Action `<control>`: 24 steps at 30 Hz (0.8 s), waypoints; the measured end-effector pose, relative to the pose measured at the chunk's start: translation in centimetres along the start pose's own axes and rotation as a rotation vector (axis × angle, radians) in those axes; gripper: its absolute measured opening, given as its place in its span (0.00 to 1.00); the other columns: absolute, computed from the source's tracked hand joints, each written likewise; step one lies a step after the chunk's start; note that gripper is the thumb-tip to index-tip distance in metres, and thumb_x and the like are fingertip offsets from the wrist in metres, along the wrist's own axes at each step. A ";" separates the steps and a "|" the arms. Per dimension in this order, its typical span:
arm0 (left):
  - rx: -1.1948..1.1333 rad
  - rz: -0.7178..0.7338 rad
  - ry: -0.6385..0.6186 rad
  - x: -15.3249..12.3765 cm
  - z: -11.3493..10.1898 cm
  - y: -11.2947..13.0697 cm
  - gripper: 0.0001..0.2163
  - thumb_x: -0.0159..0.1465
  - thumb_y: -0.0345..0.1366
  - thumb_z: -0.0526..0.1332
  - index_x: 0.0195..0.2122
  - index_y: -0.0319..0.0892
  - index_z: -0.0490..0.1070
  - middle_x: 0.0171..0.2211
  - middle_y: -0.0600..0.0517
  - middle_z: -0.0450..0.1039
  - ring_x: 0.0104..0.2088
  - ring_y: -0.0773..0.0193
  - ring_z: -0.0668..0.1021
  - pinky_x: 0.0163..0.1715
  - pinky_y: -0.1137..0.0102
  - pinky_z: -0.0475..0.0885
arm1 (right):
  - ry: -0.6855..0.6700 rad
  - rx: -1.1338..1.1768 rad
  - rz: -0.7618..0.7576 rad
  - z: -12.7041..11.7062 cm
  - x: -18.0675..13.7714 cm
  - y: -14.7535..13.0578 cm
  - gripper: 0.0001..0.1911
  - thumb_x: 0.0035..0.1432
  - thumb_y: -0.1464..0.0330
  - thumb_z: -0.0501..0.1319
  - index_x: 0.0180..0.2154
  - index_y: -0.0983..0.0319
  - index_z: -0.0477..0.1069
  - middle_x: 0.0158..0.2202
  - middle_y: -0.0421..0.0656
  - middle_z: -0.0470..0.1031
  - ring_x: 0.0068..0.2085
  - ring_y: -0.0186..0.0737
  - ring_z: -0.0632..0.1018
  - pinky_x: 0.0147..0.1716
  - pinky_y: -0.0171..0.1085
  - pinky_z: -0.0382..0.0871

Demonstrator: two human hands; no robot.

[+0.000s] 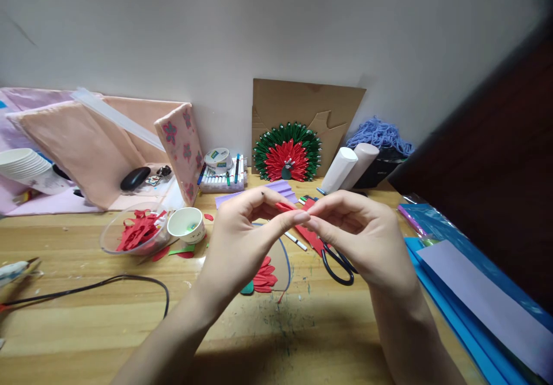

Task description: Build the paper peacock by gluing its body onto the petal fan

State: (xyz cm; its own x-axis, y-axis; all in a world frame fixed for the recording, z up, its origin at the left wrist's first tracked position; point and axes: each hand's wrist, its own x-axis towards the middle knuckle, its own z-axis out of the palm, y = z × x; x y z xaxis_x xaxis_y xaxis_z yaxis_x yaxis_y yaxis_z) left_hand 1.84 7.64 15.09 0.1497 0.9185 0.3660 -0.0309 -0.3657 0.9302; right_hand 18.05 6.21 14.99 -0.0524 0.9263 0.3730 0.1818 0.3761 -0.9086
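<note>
My left hand [242, 229] and my right hand [358, 235] meet over the middle of the table, thumbs and forefingers pinched together. Between them is a small red paper piece [284, 206], mostly covered by the fingers. Below my left hand lies a cardboard piece [283, 267] with a blue edge, bearing red paper petals [264, 275] and a dark green part [247, 288]. Black-handled scissors [339, 267] rest under my right hand, beside a red strip [311, 236]. A white marker [296, 241] lies nearby.
A clear bowl of red scraps [139, 232] and a paper cup [186, 225] stand left. A black cable [116, 277] crosses the left side. Behind, a green and red peacock craft [287, 154] leans on cardboard. Blue sheets [449, 304] lie at the right edge.
</note>
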 end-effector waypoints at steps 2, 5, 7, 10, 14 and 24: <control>0.006 -0.005 0.014 0.0 0.0 -0.1 0.08 0.53 0.37 0.68 0.26 0.39 0.72 0.25 0.53 0.75 0.26 0.68 0.76 0.26 0.75 0.74 | 0.021 -0.008 -0.010 0.1 -0.1 0.0 0.07 0.50 0.66 0.67 0.30 0.62 0.73 0.28 0.40 0.77 0.29 0.34 0.79 0.29 0.32 0.76; 0.008 0.010 0.014 0.0 0.0 -0.1 0.09 0.53 0.39 0.68 0.26 0.39 0.71 0.24 0.53 0.75 0.26 0.68 0.76 0.26 0.74 0.74 | 0.022 0.004 -0.011 0.2 -0.1 0.1 0.08 0.51 0.65 0.67 0.30 0.62 0.72 0.28 0.40 0.77 0.29 0.34 0.78 0.28 0.31 0.75; 0.011 0.023 0.005 0.0 -0.1 -0.1 0.09 0.53 0.39 0.68 0.26 0.40 0.71 0.25 0.53 0.75 0.26 0.68 0.76 0.27 0.74 0.74 | 0.010 0.024 -0.006 0.1 0.0 0.1 0.07 0.52 0.65 0.66 0.31 0.62 0.71 0.28 0.40 0.76 0.30 0.34 0.78 0.28 0.30 0.75; 0.027 0.035 -0.010 0.1 -0.2 0.1 0.08 0.54 0.38 0.67 0.27 0.40 0.71 0.25 0.53 0.74 0.27 0.68 0.76 0.28 0.74 0.73 | -0.049 0.041 0.007 -0.1 0.2 0.1 0.06 0.53 0.66 0.65 0.31 0.61 0.71 0.29 0.40 0.76 0.31 0.34 0.78 0.30 0.31 0.74; 0.052 -0.001 -0.109 0.2 -0.5 0.5 0.07 0.55 0.36 0.66 0.27 0.40 0.71 0.26 0.53 0.74 0.28 0.68 0.76 0.29 0.74 0.73 | -0.156 0.030 0.014 -0.5 0.4 0.1 0.05 0.54 0.66 0.64 0.33 0.61 0.73 0.31 0.41 0.76 0.33 0.34 0.77 0.31 0.32 0.73; 0.079 -0.082 -0.221 0.4 -0.9 0.5 0.08 0.57 0.38 0.65 0.26 0.39 0.70 0.26 0.52 0.73 0.29 0.68 0.75 0.30 0.73 0.71 | -0.154 -0.074 0.013 -0.9 0.4 -0.3 0.06 0.55 0.66 0.63 0.28 0.62 0.71 0.27 0.39 0.74 0.30 0.33 0.74 0.28 0.31 0.68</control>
State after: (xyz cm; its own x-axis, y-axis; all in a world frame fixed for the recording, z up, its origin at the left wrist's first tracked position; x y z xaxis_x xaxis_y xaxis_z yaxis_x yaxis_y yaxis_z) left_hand 1.02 7.92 15.75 0.3616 0.8935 0.2663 0.0660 -0.3094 0.9486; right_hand 18.89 6.48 15.56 -0.1984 0.9254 0.3230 0.2552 0.3669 -0.8946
